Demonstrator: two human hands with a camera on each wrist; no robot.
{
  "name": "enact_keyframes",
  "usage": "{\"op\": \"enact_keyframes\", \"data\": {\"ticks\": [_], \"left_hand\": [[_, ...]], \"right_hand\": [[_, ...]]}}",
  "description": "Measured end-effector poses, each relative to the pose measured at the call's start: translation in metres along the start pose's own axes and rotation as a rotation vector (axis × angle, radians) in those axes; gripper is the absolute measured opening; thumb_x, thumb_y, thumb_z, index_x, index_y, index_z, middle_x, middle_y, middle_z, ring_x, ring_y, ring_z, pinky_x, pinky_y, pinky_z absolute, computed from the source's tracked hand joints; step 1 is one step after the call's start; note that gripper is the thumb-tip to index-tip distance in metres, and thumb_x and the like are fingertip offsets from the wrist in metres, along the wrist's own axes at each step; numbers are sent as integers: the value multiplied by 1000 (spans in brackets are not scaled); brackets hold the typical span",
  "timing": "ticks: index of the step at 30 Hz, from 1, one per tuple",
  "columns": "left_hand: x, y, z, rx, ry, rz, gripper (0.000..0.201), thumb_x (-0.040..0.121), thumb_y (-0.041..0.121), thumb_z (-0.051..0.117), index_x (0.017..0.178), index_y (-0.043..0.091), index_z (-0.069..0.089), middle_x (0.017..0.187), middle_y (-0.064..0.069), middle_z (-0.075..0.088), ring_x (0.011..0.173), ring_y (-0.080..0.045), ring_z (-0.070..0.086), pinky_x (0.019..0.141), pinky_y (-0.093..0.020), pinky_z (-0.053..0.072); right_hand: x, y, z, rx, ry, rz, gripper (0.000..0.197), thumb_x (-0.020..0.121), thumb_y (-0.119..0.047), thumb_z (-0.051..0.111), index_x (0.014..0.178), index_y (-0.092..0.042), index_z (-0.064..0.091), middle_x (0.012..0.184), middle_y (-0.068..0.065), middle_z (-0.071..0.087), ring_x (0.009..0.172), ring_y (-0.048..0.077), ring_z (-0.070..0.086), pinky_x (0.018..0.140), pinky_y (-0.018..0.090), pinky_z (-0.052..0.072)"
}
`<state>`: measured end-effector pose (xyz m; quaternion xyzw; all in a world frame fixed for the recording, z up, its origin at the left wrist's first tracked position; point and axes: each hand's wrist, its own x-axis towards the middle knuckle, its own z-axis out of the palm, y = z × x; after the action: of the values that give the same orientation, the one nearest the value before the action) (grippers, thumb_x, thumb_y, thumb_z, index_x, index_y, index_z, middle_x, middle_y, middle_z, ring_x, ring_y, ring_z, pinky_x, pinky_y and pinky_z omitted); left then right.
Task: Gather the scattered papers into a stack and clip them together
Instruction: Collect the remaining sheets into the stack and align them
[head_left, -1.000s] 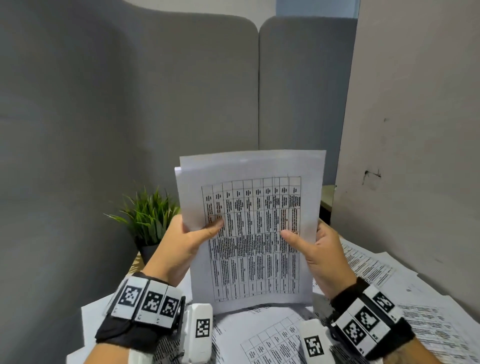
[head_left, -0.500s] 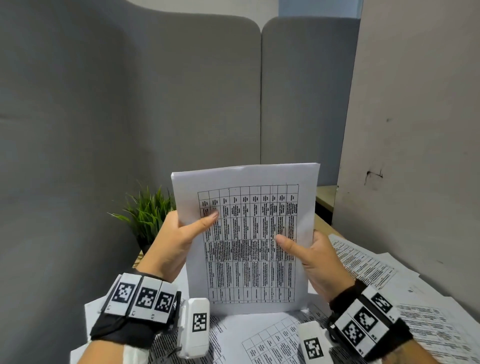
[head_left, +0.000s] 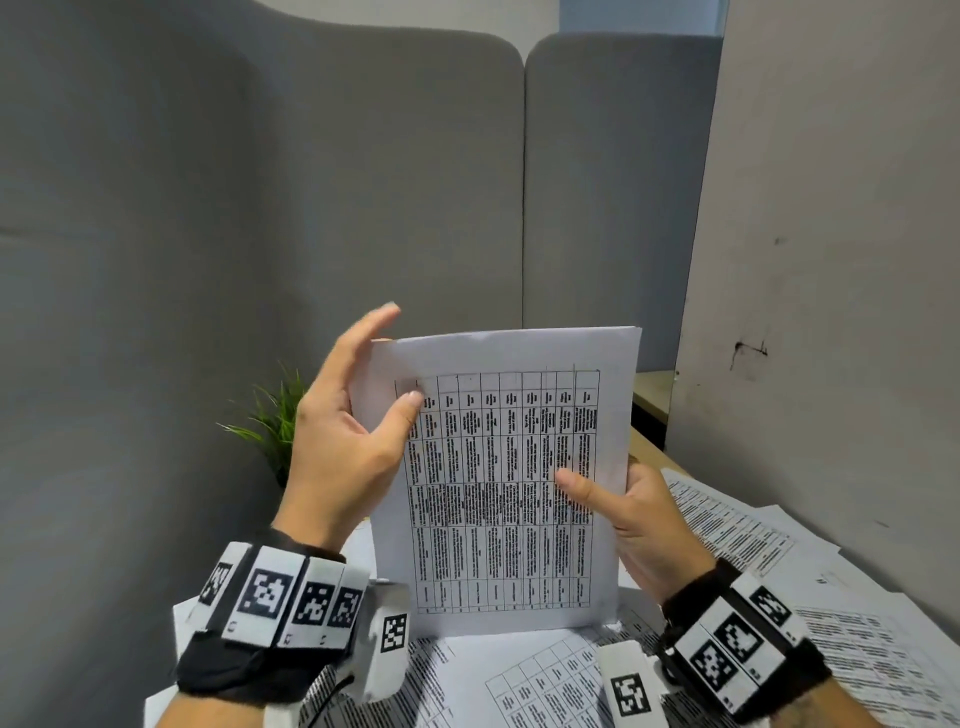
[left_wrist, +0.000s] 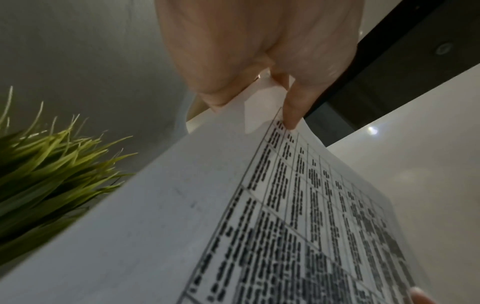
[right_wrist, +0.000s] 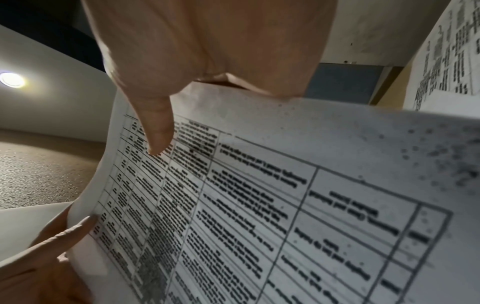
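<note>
I hold a thin stack of printed table sheets (head_left: 509, 483) upright above the desk, its lower edge close to the papers lying there. My left hand (head_left: 353, 431) is at the stack's upper left corner, thumb on the printed front and straight fingers behind, one fingertip poking above the top edge. In the left wrist view the thumb (left_wrist: 292, 115) presses on the stack (left_wrist: 182, 226). My right hand (head_left: 639, 525) grips the right edge at mid height, and its thumb (right_wrist: 155, 127) lies across the table print (right_wrist: 285, 185). No clip shows in any view.
Loose printed sheets (head_left: 779, 571) cover the desk to the right and under my wrists (head_left: 519, 680). A small green plant (head_left: 275, 421) stands behind my left hand. Grey padded partitions (head_left: 260, 208) close off the back and left, and a pale wall panel (head_left: 831, 312) the right.
My left hand has slid up the left edge from mid height to the top corner, and its fingers have straightened. The stack has sunk a little and its sheets have lined up; my right hand keeps its grip.
</note>
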<state>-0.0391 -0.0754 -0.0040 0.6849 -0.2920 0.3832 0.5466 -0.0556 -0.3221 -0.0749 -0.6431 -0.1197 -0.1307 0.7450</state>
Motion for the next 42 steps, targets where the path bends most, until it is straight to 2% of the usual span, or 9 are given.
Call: {"op": "enact_keyframes", "data": {"ticks": [6,10,15,18,24,28,31,38,42], "left_hand": [[2,0,-5,2,53,21,26,87,0,68,110,12,67,108,-3,67,97,-19,64,80,-26,56],[2,2,-5,-153,65,-74,47,85,-4,68,126,14,56,111,-6,65,95,-13,66,77,-22,56],[-3,-8,-11,-334,-364,-372,52,62,52,84,106,28,72,110,-6,73,104,-22,69,84,-29,57],[-4,-7,-10,-317,-392,-377,38,73,40,80,103,17,74,109,-9,74,104,-22,69,88,-32,56],[2,-7,-14,-253,-102,-343,22,87,-4,63,89,17,68,77,18,74,76,4,68,70,-14,52],[6,-18,-23,-245,42,-375,13,87,4,68,82,16,67,65,13,71,66,-2,65,67,-22,54],[5,-20,-24,-250,56,-396,11,88,7,67,83,17,64,61,17,70,59,3,65,59,-13,53],[5,-15,-24,-241,73,-402,9,89,11,68,87,20,65,72,13,72,67,2,67,63,-14,54],[6,-18,-32,-278,106,-426,17,84,17,74,99,14,66,94,0,71,89,-15,69,87,-36,58]], "right_hand": [[-2,-1,3,0,31,-1,37,70,-20,77,106,-13,70,107,2,76,102,15,71,96,37,51],[-4,-8,6,-29,84,-46,34,70,-17,74,103,-16,69,103,-1,77,98,13,72,97,39,52],[-1,-38,9,219,52,-185,38,76,-7,66,114,-12,67,113,5,74,105,17,70,84,24,58],[4,-55,8,174,-20,-137,34,78,-14,67,112,-10,65,108,5,75,103,18,70,83,26,58],[22,-58,-51,-444,-158,110,49,74,-51,70,107,-16,62,92,-1,73,82,18,64,69,32,46],[23,-43,-126,-1077,-253,470,59,84,-50,71,130,-20,53,120,2,63,110,22,60,87,37,51],[16,-37,-155,-1340,-249,687,95,56,-71,78,134,-24,49,119,0,59,110,22,59,92,40,53],[-17,-21,-86,-1549,-592,642,97,52,-81,74,131,-31,46,124,-8,53,105,13,56,96,38,50],[-19,-10,-58,-1574,-636,618,97,48,-73,83,123,-23,47,114,-4,58,96,13,60,86,37,54]]}}
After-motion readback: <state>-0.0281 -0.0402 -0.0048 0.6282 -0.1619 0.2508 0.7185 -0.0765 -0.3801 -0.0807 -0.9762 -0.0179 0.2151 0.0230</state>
